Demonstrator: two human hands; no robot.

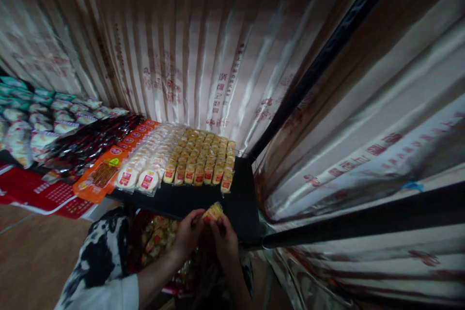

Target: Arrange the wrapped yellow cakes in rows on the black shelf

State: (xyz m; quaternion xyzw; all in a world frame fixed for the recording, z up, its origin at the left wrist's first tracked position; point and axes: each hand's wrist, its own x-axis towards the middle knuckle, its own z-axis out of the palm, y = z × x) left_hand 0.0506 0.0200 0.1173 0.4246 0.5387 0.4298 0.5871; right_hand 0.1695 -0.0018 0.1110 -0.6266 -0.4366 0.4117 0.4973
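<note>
A small wrapped yellow pack is sitting between the fingertips of the left hand and the right hand, which are meeting to pinch it over the near edge of a black tabletop. Just beyond, rows of yellow packs are showing red labels, their lettering too small to read. Beside them, round white packs are bearing red-and-white labels, and an orange packet is carrying a yellow-green badge, also illegible. Below, more wrapped pieces are lying heaped near the left forearm. Behind, reddish Chinese characters are running down a pleated curtain, too blurred to read surely.
</note>
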